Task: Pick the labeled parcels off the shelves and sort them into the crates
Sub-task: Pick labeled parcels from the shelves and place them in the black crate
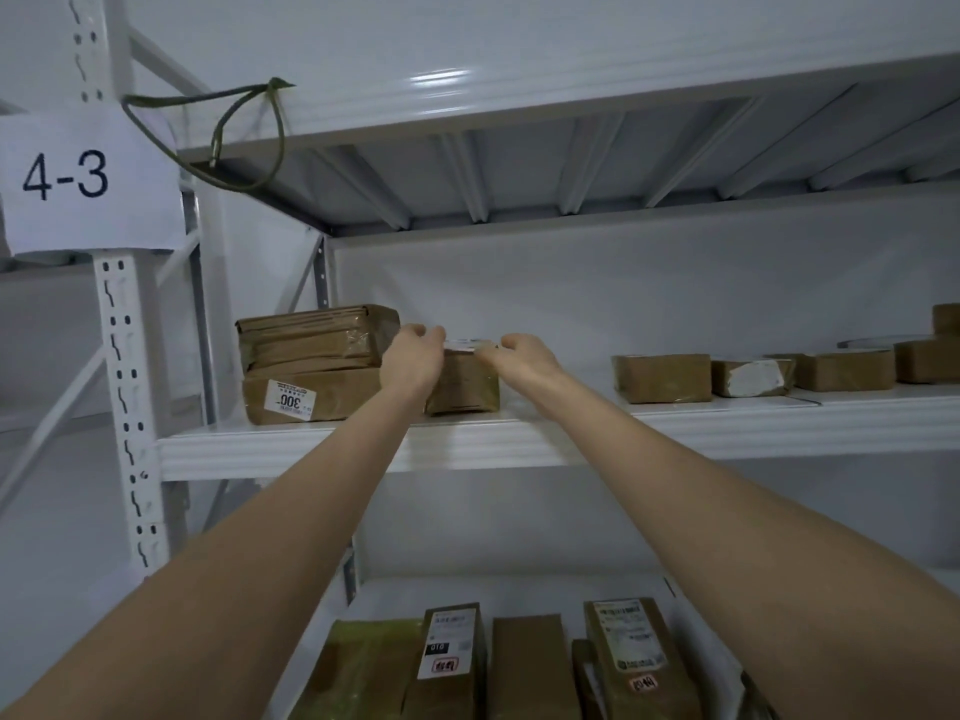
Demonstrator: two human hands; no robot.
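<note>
Parcel [464,387] near the front edge of the shelf [675,433], with one grip on each side.
The small brown parcel stands toward the shelf's left end, its front face to the person and a white label [470,345] on top. How far it runs back cannot be told. The left grip [413,356] curls over its upper left edge and the right grip [519,356] curls over its upper right edge at the label. Both look clenched on the parcel and equally near, so neither leads. A stack [311,356] of larger parcels sits just beside it on the left, and the left grip hides whether they touch. On the right the next box [662,379] is well apart. The free way out is probably straight over the front edge toward the person — with the tight side on the left. No crate is in view.
</note>
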